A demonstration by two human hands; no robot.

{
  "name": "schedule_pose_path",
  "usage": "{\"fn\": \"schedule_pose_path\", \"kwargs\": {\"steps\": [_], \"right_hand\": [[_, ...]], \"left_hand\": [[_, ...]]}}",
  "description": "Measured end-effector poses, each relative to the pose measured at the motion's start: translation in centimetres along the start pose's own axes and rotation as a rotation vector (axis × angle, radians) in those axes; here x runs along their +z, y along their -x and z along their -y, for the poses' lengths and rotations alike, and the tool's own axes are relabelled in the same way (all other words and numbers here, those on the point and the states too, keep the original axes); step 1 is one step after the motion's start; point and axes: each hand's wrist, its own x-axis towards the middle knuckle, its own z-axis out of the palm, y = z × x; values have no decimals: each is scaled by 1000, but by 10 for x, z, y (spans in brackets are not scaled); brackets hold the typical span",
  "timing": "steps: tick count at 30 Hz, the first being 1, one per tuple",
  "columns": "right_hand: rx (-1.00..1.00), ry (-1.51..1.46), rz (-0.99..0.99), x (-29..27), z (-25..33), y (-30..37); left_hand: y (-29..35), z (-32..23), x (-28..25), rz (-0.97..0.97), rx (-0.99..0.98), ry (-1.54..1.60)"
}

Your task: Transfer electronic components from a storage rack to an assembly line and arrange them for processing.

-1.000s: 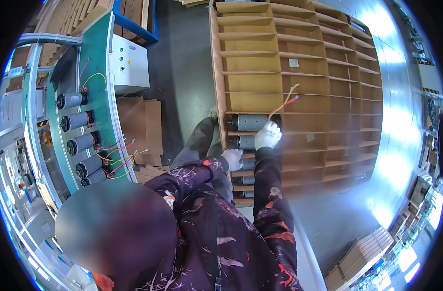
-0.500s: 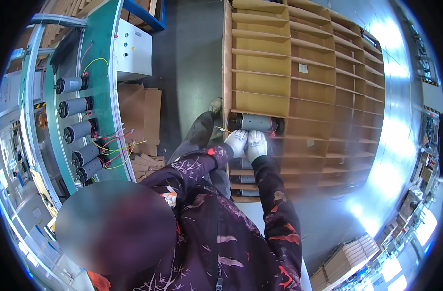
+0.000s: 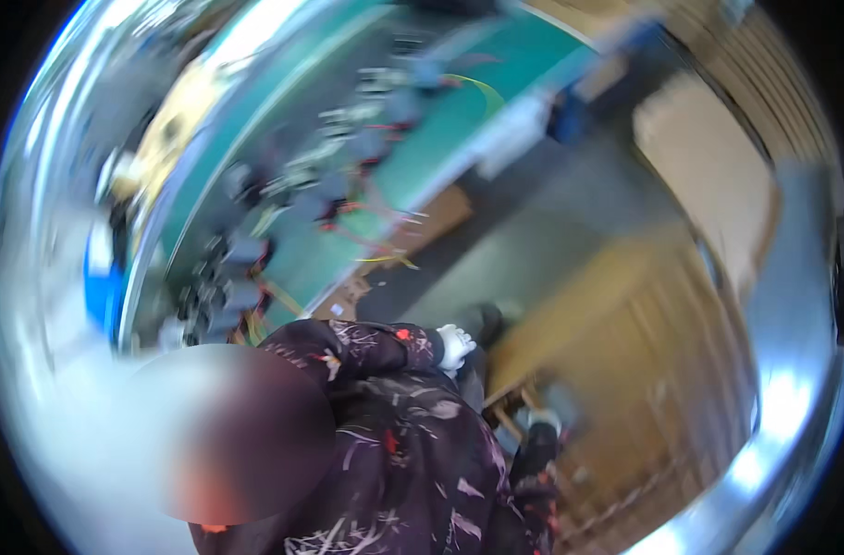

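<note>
I see my gloved left hand (image 3: 455,346) loosely curled, empty, grey floor (image 3: 533,250) open beyond its fingers. My right hand (image 3: 542,421) meets the wooden shelf (image 3: 625,370) edge; blur hides its grip.

1. One head-worn fisheye view, looking steeply down over the wearer's dark patterned sleeves (image 3: 412,444) from close above.
2. It faces the grey floor (image 3: 533,250), with the green panel (image 3: 412,176) upper left and wooden shelving (image 3: 644,370) lower right.
3. The whole view is motion-blurred.

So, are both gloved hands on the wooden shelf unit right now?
No: the left hand hangs free above the floor, while the right hand is at the wooden shelf unit.
</note>
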Motion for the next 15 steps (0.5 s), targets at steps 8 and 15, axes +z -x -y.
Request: {"fn": "schedule_pose_path", "kwargs": {"steps": [8,15], "right_hand": [[-29,94,-161,-6,6,-2],[-97,43,-289,-42,53,30]], "left_hand": [[238,72,-23,-459,-985,553],[370,109,35,-1014,-1509,488]]}}
